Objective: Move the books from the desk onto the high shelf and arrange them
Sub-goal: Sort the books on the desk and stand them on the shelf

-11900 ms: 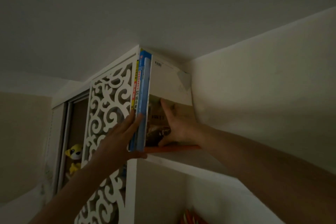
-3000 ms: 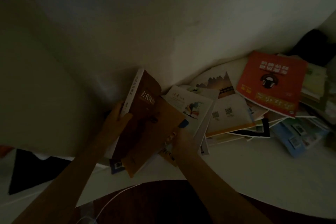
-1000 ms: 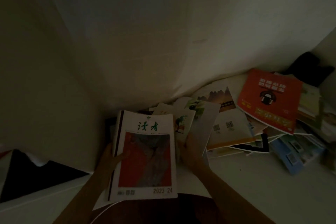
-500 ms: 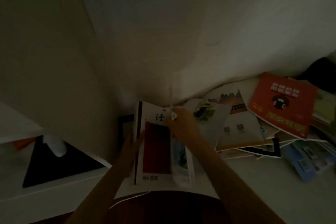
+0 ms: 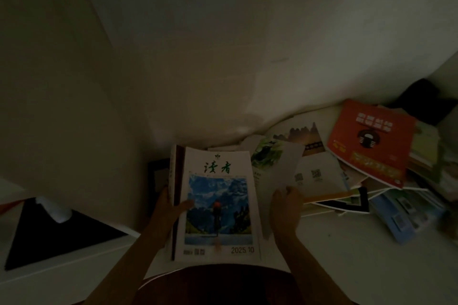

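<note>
My left hand (image 5: 171, 208) grips the left edge of a small stack of magazines (image 5: 218, 203), thumb on the top cover, which shows a blue mountain scene and the date 2025.10. My right hand (image 5: 285, 208) holds the lower edge of a thin white booklet with a green plant picture (image 5: 275, 171) just right of the stack. More books lie scattered on the white desk (image 5: 347, 255): a red book (image 5: 371, 141), a white one with QR codes (image 5: 314, 176), a blue one (image 5: 406, 218). The high shelf is out of view.
A white wall rises behind the desk. A low white cabinet with a black triangular shape (image 5: 49, 233) stands at the left. A dark object (image 5: 426, 99) sits in the far right corner. A dark rounded chair back (image 5: 223, 285) is at the bottom.
A magazine with a blue mountain cover now tops the stack, covering the red-cover one. My right hand has come off it and taken hold of the white booklet to the right.
</note>
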